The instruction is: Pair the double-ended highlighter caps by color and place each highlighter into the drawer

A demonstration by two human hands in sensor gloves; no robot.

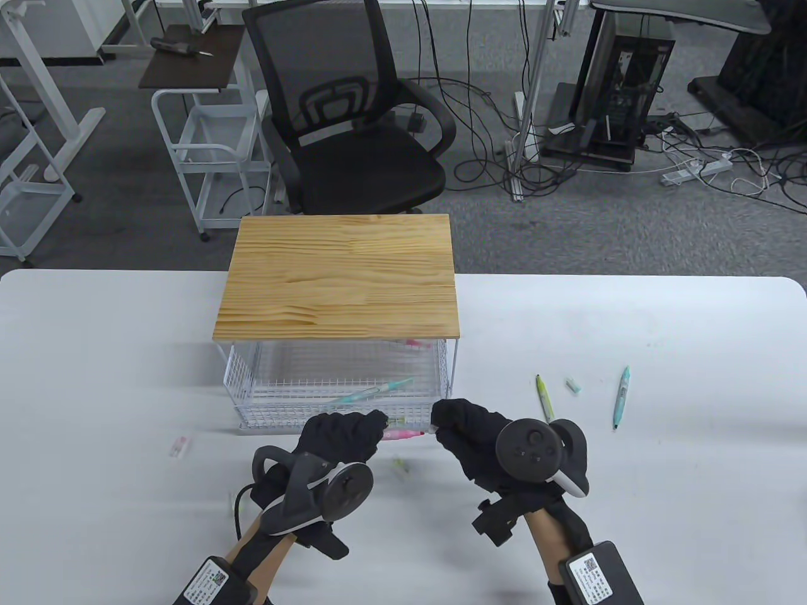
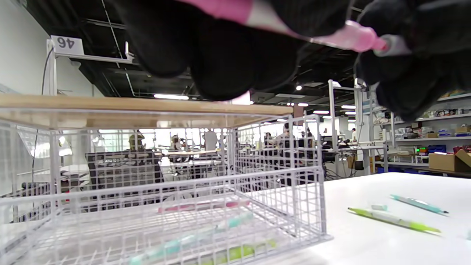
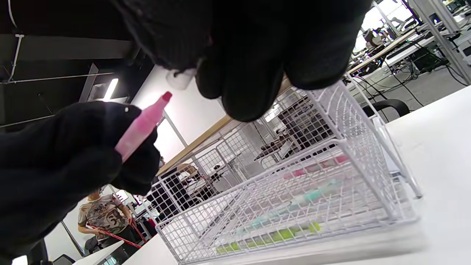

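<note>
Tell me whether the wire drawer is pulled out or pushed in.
Pulled out: the wire drawer juts forward past the wooden top, highlighters visible inside.

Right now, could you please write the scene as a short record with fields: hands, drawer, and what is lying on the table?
left hand: grips pink highlighter, its tip bare
right hand: pinches a small white cap close to that tip, not yet on
drawer: white wire, pulled open under wooden top
in drawer: pink, teal and green highlighters
on table, right side: green highlighter, teal highlighter, loose pale cap between them
on table, left side: small pink-white piece
</note>
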